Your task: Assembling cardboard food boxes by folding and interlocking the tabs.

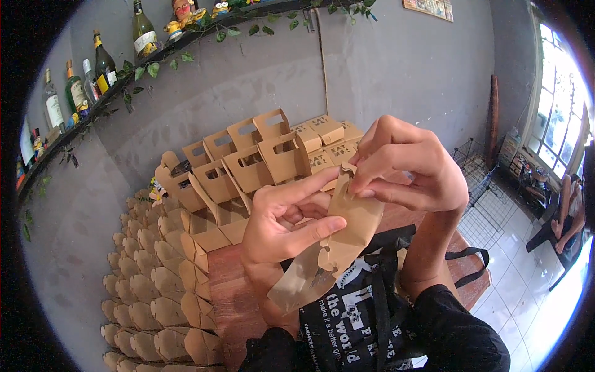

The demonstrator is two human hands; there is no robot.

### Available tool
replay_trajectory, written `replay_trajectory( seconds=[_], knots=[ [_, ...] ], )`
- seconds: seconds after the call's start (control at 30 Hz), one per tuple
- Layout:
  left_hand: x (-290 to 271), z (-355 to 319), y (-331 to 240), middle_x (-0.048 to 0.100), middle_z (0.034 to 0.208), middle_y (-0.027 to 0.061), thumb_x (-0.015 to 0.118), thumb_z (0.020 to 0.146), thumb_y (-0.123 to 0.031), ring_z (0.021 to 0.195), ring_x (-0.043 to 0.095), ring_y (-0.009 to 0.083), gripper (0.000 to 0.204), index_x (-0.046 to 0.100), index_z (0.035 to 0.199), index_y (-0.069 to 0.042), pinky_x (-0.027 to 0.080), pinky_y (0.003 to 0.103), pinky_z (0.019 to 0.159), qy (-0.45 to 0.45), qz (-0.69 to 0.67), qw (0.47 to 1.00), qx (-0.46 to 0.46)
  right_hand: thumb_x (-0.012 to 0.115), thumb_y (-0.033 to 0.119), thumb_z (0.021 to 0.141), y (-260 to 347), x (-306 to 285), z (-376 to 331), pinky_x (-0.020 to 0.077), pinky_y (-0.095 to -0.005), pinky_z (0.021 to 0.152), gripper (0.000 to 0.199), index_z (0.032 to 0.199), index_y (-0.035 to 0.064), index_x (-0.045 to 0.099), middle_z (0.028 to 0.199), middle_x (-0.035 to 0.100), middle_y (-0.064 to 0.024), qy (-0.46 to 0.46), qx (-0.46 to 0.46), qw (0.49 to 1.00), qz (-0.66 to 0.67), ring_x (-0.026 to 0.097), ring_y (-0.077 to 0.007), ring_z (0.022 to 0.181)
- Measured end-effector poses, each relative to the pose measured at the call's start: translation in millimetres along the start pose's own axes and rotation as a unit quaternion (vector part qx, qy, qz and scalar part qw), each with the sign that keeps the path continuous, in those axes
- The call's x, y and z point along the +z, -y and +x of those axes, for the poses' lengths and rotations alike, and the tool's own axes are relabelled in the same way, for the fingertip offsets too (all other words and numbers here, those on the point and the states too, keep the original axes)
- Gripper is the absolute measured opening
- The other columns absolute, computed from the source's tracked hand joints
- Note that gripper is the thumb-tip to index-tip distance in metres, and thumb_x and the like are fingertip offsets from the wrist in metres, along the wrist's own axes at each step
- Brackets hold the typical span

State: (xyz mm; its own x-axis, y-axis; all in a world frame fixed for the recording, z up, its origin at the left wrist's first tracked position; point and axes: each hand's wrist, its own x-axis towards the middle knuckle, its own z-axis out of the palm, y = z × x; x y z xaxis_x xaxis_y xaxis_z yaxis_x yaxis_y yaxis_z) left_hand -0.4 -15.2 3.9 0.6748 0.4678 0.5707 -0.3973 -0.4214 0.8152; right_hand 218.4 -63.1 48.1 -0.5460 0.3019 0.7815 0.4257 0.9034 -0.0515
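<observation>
A brown kraft cardboard carton, partly folded, is held up in front of me. My left hand grips its left side, the thumb lying across the front and the fingers behind. At the upper end my right hand pinches the edge near a notched tab, fingertips close together. Another notched tab shows lower down the carton, and a flat flap hangs loose toward the lower left. The carton's far side is hidden. Below it a black printed tote bag lies in front of me.
Many folded kraft cartons stand in rows at the left of the reddish table. Behind are handled cardboard carriers and small closed boxes. Bottles line a wall shelf. A wire rack and a seated person are at right.
</observation>
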Motion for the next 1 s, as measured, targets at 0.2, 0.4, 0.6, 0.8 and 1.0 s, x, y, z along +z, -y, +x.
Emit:
replay_trajectory(
  seconds=[0.2, 0.4, 0.6, 0.8, 1.0],
  knots=[
    [2, 6, 7, 0.067, 0.095, 0.0179, 0.065, 0.078, 0.008, 0.086, 0.062, 0.0134, 0.056, 0.044, 0.130, 0.008, 0.050, 0.023, 0.075, -0.037, 0.009, 0.999, -0.013, 0.073, 0.003, 0.068, 6, 3, 1, 0.0481, -0.0305, 0.069, 0.016, 0.083, 0.0055, 0.069, 0.080, 0.055, -0.0073, -0.034, 0.054, 0.998, -0.022, 0.059, -0.0214, 0.076],
    [-3, 7, 13, 0.066, 0.094, 0.0168, 0.065, 0.078, 0.008, 0.086, 0.063, 0.0145, 0.056, 0.043, 0.130, 0.008, 0.051, 0.024, 0.076, -0.056, 0.010, 0.998, 0.013, 0.069, 0.002, 0.070, 7, 13, 6, 0.0475, -0.0332, 0.064, 0.014, 0.083, 0.0026, 0.062, 0.079, 0.053, -0.0094, -0.070, 0.069, 0.994, -0.041, 0.057, -0.0261, 0.071],
    [-2, 9, 13, 0.064, 0.097, 0.0160, 0.065, 0.078, 0.009, 0.088, 0.063, 0.0154, 0.058, 0.042, 0.131, 0.008, 0.051, 0.025, 0.079, -0.085, 0.040, 0.995, 0.023, 0.068, 0.004, 0.072, 6, 27, 12, 0.0482, -0.0342, 0.062, 0.014, 0.081, 0.0006, 0.058, 0.077, 0.054, -0.0109, -0.151, 0.096, 0.982, -0.057, 0.058, -0.0275, 0.068],
    [-3, 10, 16, 0.064, 0.098, 0.0162, 0.065, 0.077, 0.011, 0.089, 0.063, 0.0158, 0.059, 0.041, 0.131, 0.008, 0.051, 0.026, 0.081, -0.087, 0.032, 0.995, 0.041, 0.067, 0.003, 0.072, 4, 21, 11, 0.0483, -0.0340, 0.062, 0.015, 0.078, -0.0004, 0.054, 0.076, 0.054, -0.0111, -0.105, 0.095, 0.987, -0.078, 0.058, -0.0280, 0.069],
    [-2, 11, 16, 0.064, 0.098, 0.0169, 0.064, 0.077, 0.011, 0.089, 0.063, 0.0162, 0.059, 0.040, 0.131, 0.010, 0.051, 0.026, 0.081, -0.100, 0.051, 0.992, 0.051, 0.067, 0.001, 0.072, 2, 25, 11, 0.0462, -0.0356, 0.061, 0.013, 0.078, 0.0007, 0.055, 0.076, 0.053, -0.0107, -0.110, 0.094, 0.987, -0.072, 0.056, -0.0284, 0.070]
  ],
)
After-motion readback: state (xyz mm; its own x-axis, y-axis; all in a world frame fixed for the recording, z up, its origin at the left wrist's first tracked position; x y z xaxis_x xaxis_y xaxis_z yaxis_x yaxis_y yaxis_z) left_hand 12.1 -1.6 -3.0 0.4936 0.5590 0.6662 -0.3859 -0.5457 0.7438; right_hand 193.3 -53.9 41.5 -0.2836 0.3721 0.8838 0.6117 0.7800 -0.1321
